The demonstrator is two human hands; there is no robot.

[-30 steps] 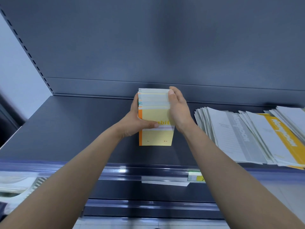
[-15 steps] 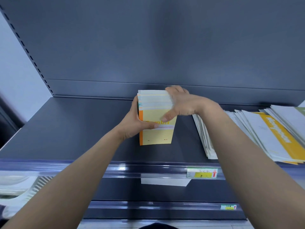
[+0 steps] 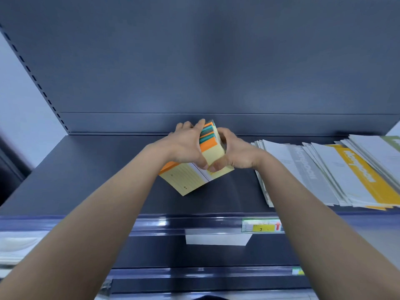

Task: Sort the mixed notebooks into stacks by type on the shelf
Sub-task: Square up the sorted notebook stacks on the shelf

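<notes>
A stack of small yellow notebooks with orange and teal spines is held over the middle of the dark shelf, turned askew with one corner pointing toward me. My left hand grips its left and top side. My right hand grips its right side, thumb on the front cover. Whether the stack touches the shelf I cannot tell. A spread pile of larger white, grey and yellow notebooks lies on the shelf to the right.
The shelf's dark back panel rises close behind the hands. A clear price rail with a yellow label runs along the front edge. Another shelf sits below, with pale items at its left.
The yellow stack has been turned from square-on to askew, showing its coloured spines. My left hand moved onto the top left, my right hand onto the right side.
</notes>
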